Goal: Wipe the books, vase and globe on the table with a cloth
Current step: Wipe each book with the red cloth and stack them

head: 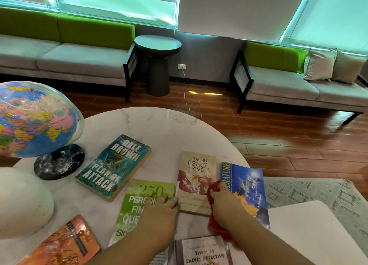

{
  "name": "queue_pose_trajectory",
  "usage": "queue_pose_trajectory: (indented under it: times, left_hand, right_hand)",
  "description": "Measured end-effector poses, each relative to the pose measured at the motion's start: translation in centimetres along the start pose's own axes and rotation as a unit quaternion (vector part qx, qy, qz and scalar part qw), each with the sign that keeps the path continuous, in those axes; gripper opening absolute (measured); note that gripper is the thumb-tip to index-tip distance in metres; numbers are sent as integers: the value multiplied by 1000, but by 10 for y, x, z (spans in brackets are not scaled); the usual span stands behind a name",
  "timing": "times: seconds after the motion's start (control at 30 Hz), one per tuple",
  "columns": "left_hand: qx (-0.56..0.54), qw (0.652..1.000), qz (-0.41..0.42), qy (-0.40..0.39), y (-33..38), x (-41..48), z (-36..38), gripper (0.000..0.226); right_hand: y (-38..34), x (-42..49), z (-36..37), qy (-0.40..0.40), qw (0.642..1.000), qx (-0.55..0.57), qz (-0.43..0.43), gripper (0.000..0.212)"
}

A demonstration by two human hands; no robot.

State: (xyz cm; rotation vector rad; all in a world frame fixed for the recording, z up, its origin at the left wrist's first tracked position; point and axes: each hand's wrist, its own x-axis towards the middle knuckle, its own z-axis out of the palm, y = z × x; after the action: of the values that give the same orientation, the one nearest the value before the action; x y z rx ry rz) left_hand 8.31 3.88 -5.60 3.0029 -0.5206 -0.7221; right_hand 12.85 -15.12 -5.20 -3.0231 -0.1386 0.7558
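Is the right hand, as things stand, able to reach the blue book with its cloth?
Probably yes: the right hand grips the red cloth beside the blue book, with nothing between them.

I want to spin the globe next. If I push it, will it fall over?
The globe could tip: its big ball sits tilted over a small round black base, so it looks top-heavy. A gentle push on the ball likely spins it rather than sliding it. It seems wrapped in shiny plastic, so it may feel slippery.
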Motion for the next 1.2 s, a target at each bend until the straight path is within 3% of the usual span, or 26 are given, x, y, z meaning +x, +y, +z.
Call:
queue_pose_trajectory:
  times: [0.23,0.4,0.5,0.63,0.73,0.8,0.87,1.03,1.2]
  left_hand:
    - [1,1000,3,4,-1,0,1,59]
    - [4,1000,5,0,-1,0,0,60]
    - [6,1000,6,-1,-2,0,0,59]
    - [7,1000,4,-5,-2,1,2,62]
    - [6,1000,4,-2,-3,1,2,60]
    - [5,1000,6,1,-3,2,3,59]
    - [5,1000,7,4,-2,1,3,59]
    - [2,1000,5,7,-3,0,4,59]
    - [1,1000,5,10,-2,0,3,58]
  right_hand:
    - [-6,0,-1,-7,1000,11,-3,45]
    - [-18,-6,9,-28,994,1,-104,44]
    - [-18,1,6,9,996,-16,-89,40]
    - [-23,-4,8,-46,994,5,-100,40]
    - [-18,3,5,11,995,-16,-94,28]
    - [-22,3,4,4,993,-40,-112,36]
    - [-29,-4,3,-59,992,-28,-109,51]
    - [-29,2,3,-29,996,67,-50,49]
    - [-35,6,6,-64,993,63,-73,44]
